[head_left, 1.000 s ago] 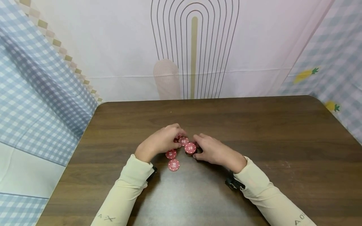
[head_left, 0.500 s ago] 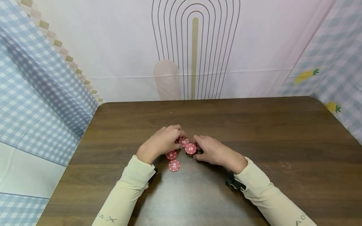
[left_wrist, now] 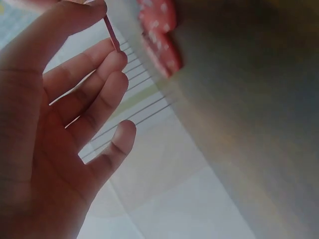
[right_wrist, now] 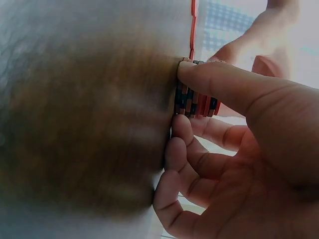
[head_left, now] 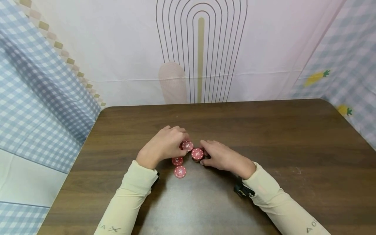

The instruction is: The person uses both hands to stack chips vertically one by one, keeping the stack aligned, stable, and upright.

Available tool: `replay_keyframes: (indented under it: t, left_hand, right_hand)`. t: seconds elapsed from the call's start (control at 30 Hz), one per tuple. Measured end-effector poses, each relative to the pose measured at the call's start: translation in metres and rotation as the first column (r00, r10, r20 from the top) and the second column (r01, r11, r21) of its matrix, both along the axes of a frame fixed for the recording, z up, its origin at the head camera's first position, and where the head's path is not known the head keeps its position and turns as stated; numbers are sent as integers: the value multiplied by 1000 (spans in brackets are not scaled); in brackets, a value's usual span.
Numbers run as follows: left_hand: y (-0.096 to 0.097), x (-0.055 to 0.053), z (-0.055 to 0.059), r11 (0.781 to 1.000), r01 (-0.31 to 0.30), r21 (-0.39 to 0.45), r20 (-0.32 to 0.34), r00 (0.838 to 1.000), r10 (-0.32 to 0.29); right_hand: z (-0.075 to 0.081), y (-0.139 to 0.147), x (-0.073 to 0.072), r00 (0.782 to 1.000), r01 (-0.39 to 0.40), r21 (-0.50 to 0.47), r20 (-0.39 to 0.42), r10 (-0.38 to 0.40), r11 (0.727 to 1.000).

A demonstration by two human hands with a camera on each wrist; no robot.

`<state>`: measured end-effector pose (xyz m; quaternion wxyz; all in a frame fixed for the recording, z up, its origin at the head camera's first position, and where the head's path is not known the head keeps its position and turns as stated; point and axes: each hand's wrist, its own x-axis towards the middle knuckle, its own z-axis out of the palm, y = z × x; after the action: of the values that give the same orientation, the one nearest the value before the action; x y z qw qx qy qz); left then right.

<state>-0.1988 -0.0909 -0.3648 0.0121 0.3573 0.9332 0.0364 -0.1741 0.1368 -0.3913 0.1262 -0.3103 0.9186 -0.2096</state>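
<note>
My left hand pinches a red poker chip marked 10 between thumb and fingertips. In the left wrist view that chip shows edge-on, with the other fingers fanned loosely below. Just right of it, a stack of chips has a red 10 on top. My right hand grips the stack's side, thumb nearer me and fingers behind. The right wrist view shows the stack with dark, tan and red edges, standing on the table. More red under the left fingers is mostly hidden.
Two red chips lie flat near the left hand: one partly under the left thumb, another closer to me. The brown wooden table ends at a white patterned cloth behind, with checked blue cloth at left.
The left hand has shifted slightly left and away from me with its chip, which now stands a little farther from the stack. The right hand has stayed at the stack.
</note>
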Motion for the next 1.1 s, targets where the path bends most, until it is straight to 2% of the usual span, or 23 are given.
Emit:
replay_keyframes:
  t: [0.03, 0.1, 0.13, 0.23, 0.27, 0.33, 0.37, 0.7, 1.1]
  left_hand:
    - [-1, 0, 2, 1000, 2, 5, 0, 1000, -2]
    - [-2, 1, 5, 1000, 4, 19, 8, 1000, -4]
    - [-2, 2, 7, 1000, 8, 24, 11, 1000, -8]
    - [-2, 3, 12, 999, 22, 43, 18, 1000, -23]
    - [-1, 3, 13, 998, 26, 48, 23, 999, -28]
    - [0, 4, 14, 998, 39, 57, 33, 999, -41]
    - [1, 4, 15, 997, 45, 61, 40, 998, -48]
    - [9, 8, 11, 995, 80, 64, 82, 993, -85]
    - [15, 8, 9, 993, 113, 44, 35, 993, -114]
  right_hand:
    - [-7, 2, -3, 1000, -13, -12, -23, 13, 1000]
    - [-7, 3, -3, 1000, -18, -18, -23, 18, 1000]
    - [-14, 6, -5, 999, -29, -25, -41, 28, 999]
    - [-14, 6, -6, 999, -32, -27, -40, 31, 999]
    - [-7, 5, -3, 1000, -23, -17, -21, 22, 1000]
    - [-7, 5, -3, 1000, -21, -13, -22, 20, 1000]
    - [0, 3, -1, 1000, -10, -6, -3, 10, 1000]
    - [-1, 3, -1, 1000, -1, 7, 14, 1, 1000]
    - [1, 3, -4, 1000, -2, 8, 26, 2, 1000]
